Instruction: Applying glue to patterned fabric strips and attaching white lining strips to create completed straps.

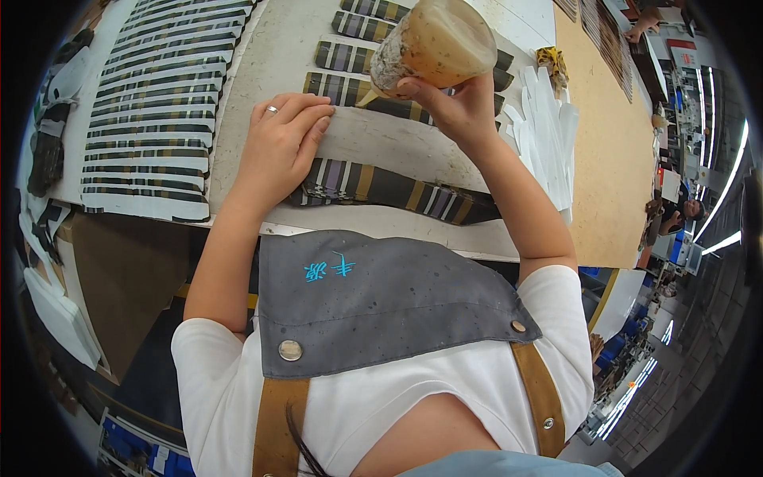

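My left hand (278, 143), a ring on one finger, lies flat with fingertips pressing the edge of a long white strip (397, 143) on the table. My right hand (453, 103) grips a cloudy brownish plastic bottle (433, 44), tipped over on its side above the striped pieces. A striped fabric piece (397, 191) in grey, yellow and white lies just below the white strip, close to my left hand. More striped pieces (342, 56) lie in a column behind it.
A sheet (159, 103) with several rows of striped strips fills the left of the white table (262, 48). White cut strips (548, 119) pile at the right beside a bare brown board (612, 159). I wear a grey apron (373, 302). Another person (683, 211) sits far right.
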### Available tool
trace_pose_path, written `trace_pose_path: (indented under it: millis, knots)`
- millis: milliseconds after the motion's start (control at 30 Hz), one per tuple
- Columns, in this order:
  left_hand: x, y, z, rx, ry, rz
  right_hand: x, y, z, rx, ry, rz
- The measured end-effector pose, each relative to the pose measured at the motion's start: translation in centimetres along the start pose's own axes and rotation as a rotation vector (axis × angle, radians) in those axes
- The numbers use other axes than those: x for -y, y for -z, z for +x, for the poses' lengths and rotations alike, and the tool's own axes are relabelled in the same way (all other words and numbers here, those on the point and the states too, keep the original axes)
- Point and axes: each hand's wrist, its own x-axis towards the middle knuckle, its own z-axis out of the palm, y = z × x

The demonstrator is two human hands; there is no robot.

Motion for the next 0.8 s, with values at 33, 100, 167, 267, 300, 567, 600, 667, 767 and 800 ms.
trace_pose_path:
  millis: [33, 100, 167, 267, 300, 567, 600, 667, 767, 800]
  knots:
    - [0.0, 0.0, 0.0, -0.003, -0.002, 0.000, -0.1, 0.3, -0.1, -0.001, 0.001, 0.000]
    - [0.0, 0.0, 0.0, -0.003, 0.001, -0.001, -0.3, 1.0, -0.6, -0.037, 0.049, -0.121]
    - [-0.1, 0.0, 0.0, -0.001, 0.002, -0.005, 0.0, 1.8, -0.9, -0.035, 0.048, -0.098]
    - [-0.1, 0.0, 0.1, 0.002, 0.004, -0.003, -0.2, 3.0, -1.9, -0.065, 0.056, -0.068]
    - [-0.1, 0.0, 0.1, 0.001, 0.007, -0.006, -0.3, 3.4, -2.2, -0.093, 0.065, -0.061]
    - [-0.3, 0.1, 0.1, 0.007, -0.003, 0.002, -0.6, 6.7, -4.9, -0.178, -0.004, -0.210]
    - [-0.3, 0.1, 0.1, 0.006, 0.001, 0.002, -0.6, 7.0, -5.2, -0.195, -0.022, -0.214]
    - [-0.3, 0.1, 0.2, 0.011, -0.004, 0.001, -0.5, 7.5, -5.7, -0.212, -0.030, -0.225]
    - [-0.4, 0.1, 0.2, -0.001, 0.000, 0.021, -0.6, 8.3, -6.5, -0.245, -0.051, -0.217]
    - [-0.4, 0.1, 0.3, 0.002, 0.010, 0.015, -0.7, 8.5, -6.7, -0.262, -0.064, -0.198]
